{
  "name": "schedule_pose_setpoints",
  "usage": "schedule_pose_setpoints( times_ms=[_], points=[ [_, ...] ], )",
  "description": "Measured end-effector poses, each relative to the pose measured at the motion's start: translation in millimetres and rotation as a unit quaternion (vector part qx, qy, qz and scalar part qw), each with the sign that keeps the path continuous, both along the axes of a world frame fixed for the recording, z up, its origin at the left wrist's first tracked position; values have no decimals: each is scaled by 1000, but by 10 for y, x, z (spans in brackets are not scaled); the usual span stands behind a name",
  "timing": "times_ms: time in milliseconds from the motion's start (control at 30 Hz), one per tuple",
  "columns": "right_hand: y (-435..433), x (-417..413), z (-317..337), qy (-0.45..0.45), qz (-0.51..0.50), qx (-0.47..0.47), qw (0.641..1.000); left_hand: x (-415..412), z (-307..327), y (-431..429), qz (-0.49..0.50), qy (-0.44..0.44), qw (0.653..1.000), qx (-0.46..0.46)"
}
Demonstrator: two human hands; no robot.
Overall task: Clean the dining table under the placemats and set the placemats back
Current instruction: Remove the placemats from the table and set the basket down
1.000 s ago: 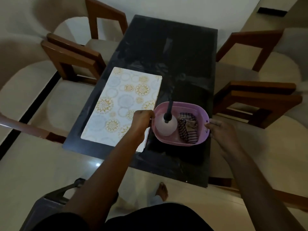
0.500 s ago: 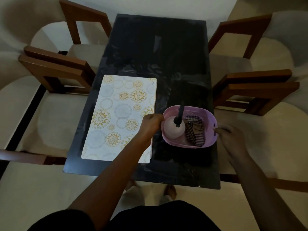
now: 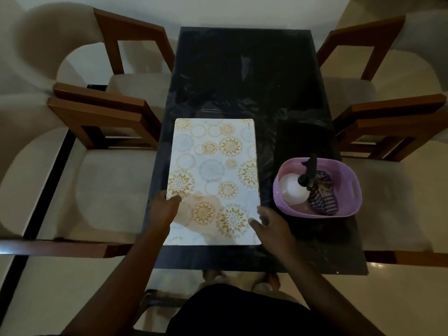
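Off the pink basket (image 3: 349, 175) since a second ago, and now down at the near half of the placemat (image 3: 213, 166) instead, with both hands. At the placemat's left edge, the left hand (image 3: 164, 212): thumb laid on top, fingers tucked beneath and showing only as a darker patch through the thin sheet, so pinching the edge between them. At the right edge, close to the near corner, the right hand (image 3: 274, 226): fingers (image 3: 263, 212) spread and loosely bent, tips touching the edge, thumb tip on the patterned surface, gripping nothing as far as can be seen.

Placemat flat on the dark glossy tabletop (image 3: 242, 81), lengthwise away from the viewer, left of centre, between the two hands; white with gold and grey-blue circles. Pink basket just beyond and right of the right hand, standing on the tabletop by its right edge, apart from the placemat.

Counted: one placemat. One basket. Inside it, one pale round spray bottle (image 3: 293, 194) with a black nozzle on the left, and one striped cloth (image 3: 323, 203) bunched on the right, against the bottle. Four wooden seats with cream cushions, two along each long side: far left chair (image 3: 131, 40), near left chair (image 3: 97, 112), far right chair (image 3: 363, 37), near right chair (image 3: 392, 117).
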State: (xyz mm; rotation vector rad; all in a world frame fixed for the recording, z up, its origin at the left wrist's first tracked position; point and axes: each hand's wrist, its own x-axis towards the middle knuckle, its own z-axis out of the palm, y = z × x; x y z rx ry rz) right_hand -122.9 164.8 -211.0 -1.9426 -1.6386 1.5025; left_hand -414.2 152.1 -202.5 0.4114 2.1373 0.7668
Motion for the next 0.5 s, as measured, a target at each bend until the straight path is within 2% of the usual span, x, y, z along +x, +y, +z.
schedule_pose_setpoints(
  times_ms=[200, 333, 500],
  points=[
    [275, -318, -168, -39, -54, -4, 998, -120, 36, 3, 19, -31, 999, 1],
    [349, -339, -273, -63, -69, -23, 995, -299, -246, -21, 14, -38, 999, -8],
    [470, -374, -275, -62, -108, -37, 992, -292, -4, 21, 31, -102, 994, -16]
  ],
)
